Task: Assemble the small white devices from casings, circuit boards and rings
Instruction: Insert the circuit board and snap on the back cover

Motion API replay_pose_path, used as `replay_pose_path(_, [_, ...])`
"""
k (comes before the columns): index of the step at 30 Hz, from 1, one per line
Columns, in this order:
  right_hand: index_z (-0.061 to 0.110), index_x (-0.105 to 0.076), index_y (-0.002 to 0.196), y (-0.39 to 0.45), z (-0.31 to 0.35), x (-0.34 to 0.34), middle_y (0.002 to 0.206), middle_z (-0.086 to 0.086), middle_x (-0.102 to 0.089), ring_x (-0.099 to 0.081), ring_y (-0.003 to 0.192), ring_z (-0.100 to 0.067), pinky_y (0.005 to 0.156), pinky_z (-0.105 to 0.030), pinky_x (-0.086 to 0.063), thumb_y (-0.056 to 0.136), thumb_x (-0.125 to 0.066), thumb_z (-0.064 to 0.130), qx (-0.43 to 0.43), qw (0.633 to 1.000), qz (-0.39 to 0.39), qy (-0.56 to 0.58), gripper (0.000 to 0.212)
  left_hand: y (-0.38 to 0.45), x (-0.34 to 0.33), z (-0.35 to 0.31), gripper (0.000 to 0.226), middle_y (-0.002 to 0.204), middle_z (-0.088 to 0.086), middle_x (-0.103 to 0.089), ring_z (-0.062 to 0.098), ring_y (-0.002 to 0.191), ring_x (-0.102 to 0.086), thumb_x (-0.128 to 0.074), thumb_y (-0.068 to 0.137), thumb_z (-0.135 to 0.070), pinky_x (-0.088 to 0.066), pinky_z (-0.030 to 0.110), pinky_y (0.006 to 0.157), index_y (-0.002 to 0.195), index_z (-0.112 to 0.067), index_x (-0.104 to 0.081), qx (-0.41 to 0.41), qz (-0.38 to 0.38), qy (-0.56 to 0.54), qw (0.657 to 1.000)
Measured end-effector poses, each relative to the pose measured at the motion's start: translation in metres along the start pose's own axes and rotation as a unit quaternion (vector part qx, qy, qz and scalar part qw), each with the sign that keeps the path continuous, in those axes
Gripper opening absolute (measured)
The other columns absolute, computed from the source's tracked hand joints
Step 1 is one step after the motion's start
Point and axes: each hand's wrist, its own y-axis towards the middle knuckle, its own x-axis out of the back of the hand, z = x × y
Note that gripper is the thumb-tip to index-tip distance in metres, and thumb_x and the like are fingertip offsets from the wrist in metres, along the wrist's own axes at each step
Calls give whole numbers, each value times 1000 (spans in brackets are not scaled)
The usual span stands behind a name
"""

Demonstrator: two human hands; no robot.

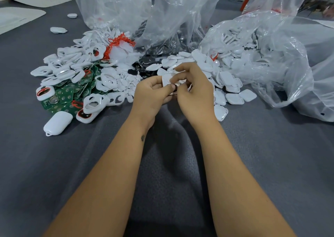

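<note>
Two hands at desk [253,155] centre. Left hand [150,94] and right hand [196,90] both pinch one white casing [167,80], fingers curled round it; dark ring [174,88] at thumbs. Circuit boards [66,94] piled left.

Both bare forearms reach forward, converging | left hand [151,94] fingers curled, thumb pressed toward the right hand | right hand [196,90] just beside it, touching, fingers bent, index arched above | both pinch one small white piece between them
</note>
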Motion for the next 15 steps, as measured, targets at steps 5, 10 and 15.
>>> replay_pose_path(5, [34,-57,84,1,4,1,79,8,-69,-56,68,-1,65,-25,-47,73,-42,-4,-50,994,-33,94,42,1,0,-1,15,89,10,-75,17,81,-73,-61,89,6,-56,21,68,99,-4,-68,9,-2,4,1000])
replay_pose_path(10, [27,-63,84,4,7,5,79,12,-63,-55,70,1,68,-15,-45,79,-49,-5,-69,981,-98,155,36,2,1,-2,17,85,3,-75,11,80,-72,-62,88,4,-56,19,68,100,-7,-69,17,-7,8,1000])
replay_pose_path(15, [11,-70,98,7,6,6,80,1,-65,-56,74,-12,70,-29,-49,91,-57,6,-181,960,-38,210,17,0,1,-4,18,84,1,-76,11,80,-72,-62,89,2,-55,18,68,98,-12,-70,20,29,2,999])
